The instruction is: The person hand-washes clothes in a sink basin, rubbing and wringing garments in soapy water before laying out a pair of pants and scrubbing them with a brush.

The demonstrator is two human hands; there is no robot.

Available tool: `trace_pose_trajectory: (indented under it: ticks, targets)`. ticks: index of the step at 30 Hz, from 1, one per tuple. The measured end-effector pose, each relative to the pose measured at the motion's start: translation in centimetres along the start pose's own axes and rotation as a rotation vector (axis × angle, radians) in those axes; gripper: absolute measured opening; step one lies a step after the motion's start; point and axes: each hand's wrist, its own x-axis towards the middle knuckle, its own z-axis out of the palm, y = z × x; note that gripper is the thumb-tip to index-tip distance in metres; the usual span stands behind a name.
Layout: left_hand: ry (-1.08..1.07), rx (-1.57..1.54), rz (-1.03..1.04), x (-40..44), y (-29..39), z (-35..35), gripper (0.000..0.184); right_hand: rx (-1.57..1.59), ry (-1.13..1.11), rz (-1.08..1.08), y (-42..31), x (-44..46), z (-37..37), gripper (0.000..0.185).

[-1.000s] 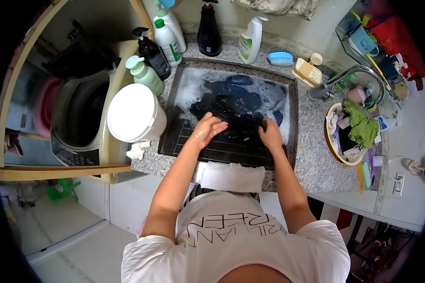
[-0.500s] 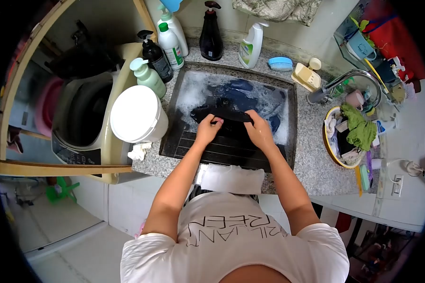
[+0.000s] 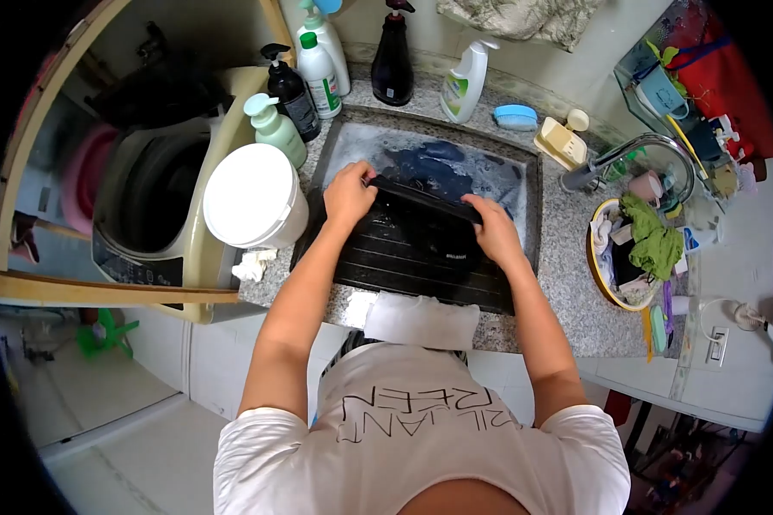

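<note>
A wet black cloth [image 3: 421, 221] is stretched between my two hands, its upper edge drawn fairly straight above a black ridged board at the front of the sink. My left hand [image 3: 349, 196] pinches its left corner. On the other side, my right hand [image 3: 495, 228] grips the right end of that edge. Behind the cloth, dark blue fabric [image 3: 442, 163] lies in sudsy water in the sink [image 3: 537, 206]. The lower part of the black cloth rests on the board [image 3: 386, 273].
Left of the sink stand a white bucket [image 3: 251, 196] and several bottles [image 3: 276, 129]. A spray bottle [image 3: 465, 84], blue brush [image 3: 515, 117] and soap dish [image 3: 562, 142] line the back. Right are a faucet [image 3: 582, 175] and a basin of clothes [image 3: 594, 257]. A white cloth [image 3: 421, 322] covers the front edge.
Both hands have moved apart, the left one up and leftward. The black cloth, gripped half a second ago, is now spread wider over the board.
</note>
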Motion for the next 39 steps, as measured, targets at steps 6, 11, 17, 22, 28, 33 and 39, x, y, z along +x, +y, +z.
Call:
trace_pose_trajectory:
  ticks: [6, 11, 17, 22, 28, 33, 39]
  targets:
    - [-0.211, 0.173, 0.036, -0.4, -0.1, -1.3, 0.020, -0.152, -0.096, 0.206, 6.4, -0.4, 2.3, 0.045]
    - [-0.230, 0.062, 0.017, 1.0, -0.4, -2.3, 0.020, 0.121, -0.027, 0.241, 4.7, 3.5, -1.2, 0.019]
    - [-0.059, -0.617, -0.113, 5.1, 5.5, -7.0, 0.019, 0.307, 0.114, -0.022, -2.6, 8.5, -9.2, 0.023]
    - [0.133, -0.856, -0.065, 7.2, 11.4, -11.6, 0.026, 0.628, 0.294, -0.083, -7.5, 11.9, -13.5, 0.022]
    - [0.352, -0.868, 0.080, 7.8, 14.3, -13.5, 0.026, 0.780, 0.388, -0.226, -8.9, 14.4, -15.0, 0.020]
    - [0.392, -0.535, 0.116, 8.0, 7.2, -6.7, 0.026, 0.498, 0.317, -0.202, -4.2, 13.7, -5.9, 0.018]
    - [0.088, 0.076, -0.261, 4.4, -3.1, 5.5, 0.035, 0.237, 0.173, -0.196, 3.4, 9.7, 9.8, 0.018]
